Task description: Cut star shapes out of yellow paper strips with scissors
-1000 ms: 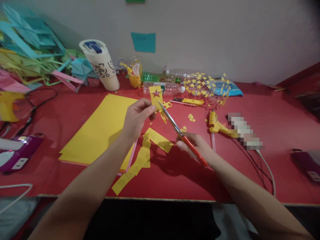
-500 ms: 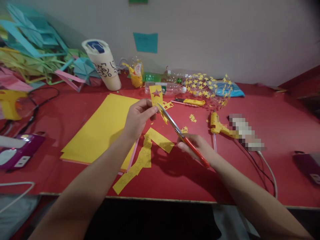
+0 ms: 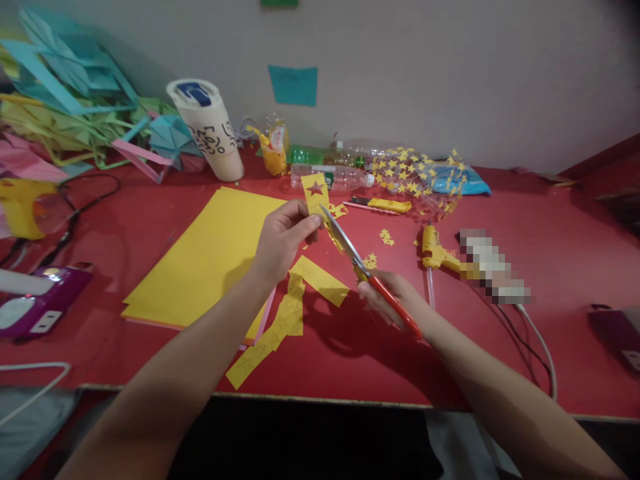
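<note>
A: Red worktop (image 3: 340,373): where is the yellow strip (image 3: 315,203)?

B: Near-upright above it, pinched low by the left hand (image 3: 287,237); the right hand's (image 3: 406,292) fingers wrap the scissors (image 3: 379,288), slanting up-left, tips at the strip.

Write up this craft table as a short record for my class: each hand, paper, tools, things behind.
Left hand: pinches a yellow paper strip with a star-shaped hole
Right hand: holds red-handled scissors, tips at the strip
Paper: yellow sheets, loose yellow strips
Tools: yellow glue gun, yellow-and-black cutter
Behind: white tumbler, clear bottle on its side
</note>
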Demonstrator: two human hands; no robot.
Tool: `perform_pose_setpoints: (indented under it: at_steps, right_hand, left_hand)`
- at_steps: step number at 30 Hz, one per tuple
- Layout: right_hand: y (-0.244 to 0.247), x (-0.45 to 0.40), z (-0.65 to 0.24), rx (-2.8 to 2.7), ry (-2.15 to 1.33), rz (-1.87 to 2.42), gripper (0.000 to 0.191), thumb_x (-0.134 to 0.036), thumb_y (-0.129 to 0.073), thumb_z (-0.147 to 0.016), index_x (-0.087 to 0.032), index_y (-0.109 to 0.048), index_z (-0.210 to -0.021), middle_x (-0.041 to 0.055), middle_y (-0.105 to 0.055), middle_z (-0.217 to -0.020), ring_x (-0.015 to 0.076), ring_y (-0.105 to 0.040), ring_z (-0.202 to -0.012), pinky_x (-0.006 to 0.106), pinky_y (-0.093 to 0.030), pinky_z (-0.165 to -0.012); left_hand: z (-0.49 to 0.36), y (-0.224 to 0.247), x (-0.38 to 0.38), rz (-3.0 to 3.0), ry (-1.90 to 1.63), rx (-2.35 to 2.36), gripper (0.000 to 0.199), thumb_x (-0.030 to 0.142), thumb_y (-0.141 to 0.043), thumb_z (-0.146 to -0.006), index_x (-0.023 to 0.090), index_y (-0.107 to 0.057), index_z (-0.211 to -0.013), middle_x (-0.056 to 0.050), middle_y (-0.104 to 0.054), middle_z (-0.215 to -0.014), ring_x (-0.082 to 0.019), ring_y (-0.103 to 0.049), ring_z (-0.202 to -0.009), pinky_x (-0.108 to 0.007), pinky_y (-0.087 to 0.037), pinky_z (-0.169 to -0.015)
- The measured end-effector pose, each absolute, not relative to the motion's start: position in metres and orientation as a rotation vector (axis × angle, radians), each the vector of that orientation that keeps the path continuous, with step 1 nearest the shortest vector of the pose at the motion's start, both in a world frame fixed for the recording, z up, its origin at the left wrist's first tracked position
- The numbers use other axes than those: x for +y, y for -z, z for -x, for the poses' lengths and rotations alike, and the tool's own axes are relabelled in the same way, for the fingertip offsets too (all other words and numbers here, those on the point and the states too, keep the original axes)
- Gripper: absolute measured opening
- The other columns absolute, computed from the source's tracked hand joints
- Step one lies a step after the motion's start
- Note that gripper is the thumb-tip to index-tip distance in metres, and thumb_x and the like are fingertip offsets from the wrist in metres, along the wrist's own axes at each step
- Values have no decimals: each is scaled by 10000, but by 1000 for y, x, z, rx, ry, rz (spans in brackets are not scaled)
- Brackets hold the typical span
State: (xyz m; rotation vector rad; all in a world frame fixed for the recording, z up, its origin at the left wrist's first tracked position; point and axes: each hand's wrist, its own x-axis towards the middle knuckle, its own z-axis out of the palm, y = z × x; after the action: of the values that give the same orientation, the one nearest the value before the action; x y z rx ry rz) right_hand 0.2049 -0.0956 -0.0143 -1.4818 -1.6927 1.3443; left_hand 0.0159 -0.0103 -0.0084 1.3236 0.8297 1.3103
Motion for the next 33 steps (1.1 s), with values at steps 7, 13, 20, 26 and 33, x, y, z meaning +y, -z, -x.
perform_pose_setpoints:
  at_steps: [7,13,20,26,33]
  right_hand:
    - [14,-96,-204,-1650,-1373,1516,487,-663,-542,-762,-199,-448,-646,-31,-460,-516,67,-357,-381,216,-269,-356]
    - [14,-95,-204,-1620,-1399,1531,494,-666,-568,-737,-198,-441,-641,-30,-465,-518,69,-387,-372,212,-282,-345]
    - [14,-96,-204,-1591,-1411,1526,483,-653,-576,-735,-202,-439,-631,-53,-430,-486,66,-385,-358,212,-323,-351]
    - [12,-96,-202,-1551,-1448,1522,470,-635,-597,-728,-199,-449,-635,-50,-444,-486,57,-362,-343,209,-299,-325]
    - [14,-96,-202,-1546,-1435,1515,478,-647,-595,-730,-202,-456,-627,-61,-408,-450,73,-383,-344,234,-358,-363]
  left_hand:
    - [-18,8,-12,-1269,-1326,804,81,190,-615,-726,174,-576,-657,44,-554,-561,-48,-505,-498,-188,-424,-503]
    - [-20,7,-13,-1247,-1329,796,71,195,-614,-713,174,-575,-659,46,-551,-577,-43,-502,-495,-186,-420,-495]
    - [-21,4,-15,-1221,-1306,821,95,199,-604,-706,176,-548,-633,41,-548,-565,-46,-494,-488,-197,-425,-500]
    - [-22,3,-16,-1187,-1295,811,86,193,-596,-716,174,-556,-642,41,-557,-571,-44,-499,-488,-192,-424,-498]
    - [-23,4,-16,-1154,-1288,782,101,193,-598,-720,170,-543,-638,39,-562,-571,-44,-502,-487,-188,-419,-494]
